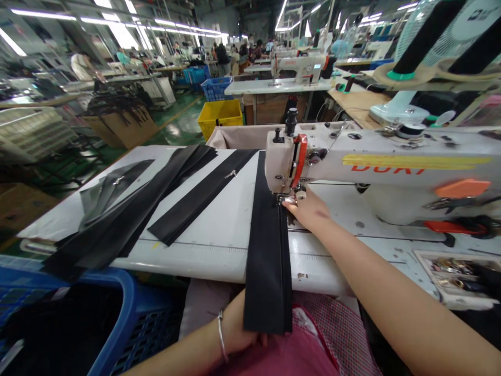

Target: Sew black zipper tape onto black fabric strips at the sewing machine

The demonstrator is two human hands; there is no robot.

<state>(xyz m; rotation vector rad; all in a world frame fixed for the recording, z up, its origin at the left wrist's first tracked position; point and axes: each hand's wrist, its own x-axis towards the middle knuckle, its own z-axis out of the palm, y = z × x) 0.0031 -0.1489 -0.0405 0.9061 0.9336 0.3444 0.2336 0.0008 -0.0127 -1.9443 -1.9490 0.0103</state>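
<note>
A long black fabric strip [268, 245] with a zipper along its right edge runs from under the white sewing machine [352, 162] toward me and hangs over the table's front edge. My right hand [307, 208] rests beside the presser foot with its fingertips pinched on the strip's zipper edge. My left hand [238, 331], a bangle on its wrist, lies in my lap under the strip's near end and grips it; its fingers are mostly hidden by the cloth.
More black zippered strips [195, 196] lie across the white table [219, 245] to the left. A blue crate [117, 313] stands at my lower left. A tray of small metal parts [454, 271] sits at right. Other workstations, a yellow bin [219, 116] and people fill the hall behind.
</note>
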